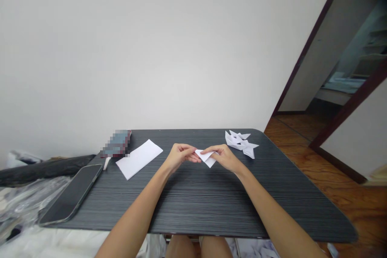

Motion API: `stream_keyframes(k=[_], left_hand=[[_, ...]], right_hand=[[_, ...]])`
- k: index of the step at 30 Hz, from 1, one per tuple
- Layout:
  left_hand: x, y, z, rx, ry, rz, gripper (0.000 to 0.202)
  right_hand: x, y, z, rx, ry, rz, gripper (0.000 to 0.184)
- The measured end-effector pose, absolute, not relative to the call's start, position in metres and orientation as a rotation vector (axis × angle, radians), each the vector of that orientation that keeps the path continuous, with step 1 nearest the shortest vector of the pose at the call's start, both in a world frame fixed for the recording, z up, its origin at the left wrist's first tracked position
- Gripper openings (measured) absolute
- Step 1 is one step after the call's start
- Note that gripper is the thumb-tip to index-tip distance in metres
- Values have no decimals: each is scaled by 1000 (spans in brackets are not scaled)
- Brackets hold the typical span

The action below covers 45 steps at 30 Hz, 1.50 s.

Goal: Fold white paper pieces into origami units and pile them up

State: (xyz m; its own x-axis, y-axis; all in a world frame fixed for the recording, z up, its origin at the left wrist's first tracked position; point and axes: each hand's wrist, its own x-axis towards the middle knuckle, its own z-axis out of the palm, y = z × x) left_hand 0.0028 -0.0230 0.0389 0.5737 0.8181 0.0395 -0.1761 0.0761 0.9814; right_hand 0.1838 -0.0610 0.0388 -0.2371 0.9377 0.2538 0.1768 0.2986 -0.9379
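A small piece of folded white paper (208, 160) is held up between my two hands above the dark table. The fingers of my left hand (183, 154) pinch its left corner. On the other side, my right hand (225, 157) grips it with the thumb and fingers, covering part of its right end. To the left lies a flat white paper sheet (139, 159), narrow and rectangular. Several folded paper shapes (241, 143) with pointed ends sit together at the table's back right.
The dark, ribbed table (205, 205) stands against a white wall (181, 48). On its left edge rests a black phone (72, 195); behind that is a blurred, reddish-edged object (117, 144). Plastic wrapping (39, 199) lies beyond the left side. A doorway opens at right.
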Motion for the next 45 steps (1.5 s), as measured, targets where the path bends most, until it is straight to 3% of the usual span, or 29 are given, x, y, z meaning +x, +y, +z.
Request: stream_keyframes(k=[14, 18, 20, 26, 40, 45], left_hand=[[3, -24, 35, 1503, 638, 691, 30], [3, -26, 34, 1658, 657, 731, 31], [3, -28, 34, 1766, 676, 753, 30], [3, -31, 37, 1940, 703, 822, 29], [1, -21, 36, 1563, 541, 895, 39], [4, -18, 29, 1566, 660, 1008, 34]], right_hand=[[184, -64, 39, -1014, -1813, 1101, 20], [185, -65, 40, -1013, -1737, 1188, 29], [184, -62, 36, -1083, -1699, 1154, 33], [181, -56, 25, -1147, -1787, 924, 23], [178, -50, 20, -1065, -1458, 1194, 30], [171, -49, 17, -1010, -1387, 1170, 32]])
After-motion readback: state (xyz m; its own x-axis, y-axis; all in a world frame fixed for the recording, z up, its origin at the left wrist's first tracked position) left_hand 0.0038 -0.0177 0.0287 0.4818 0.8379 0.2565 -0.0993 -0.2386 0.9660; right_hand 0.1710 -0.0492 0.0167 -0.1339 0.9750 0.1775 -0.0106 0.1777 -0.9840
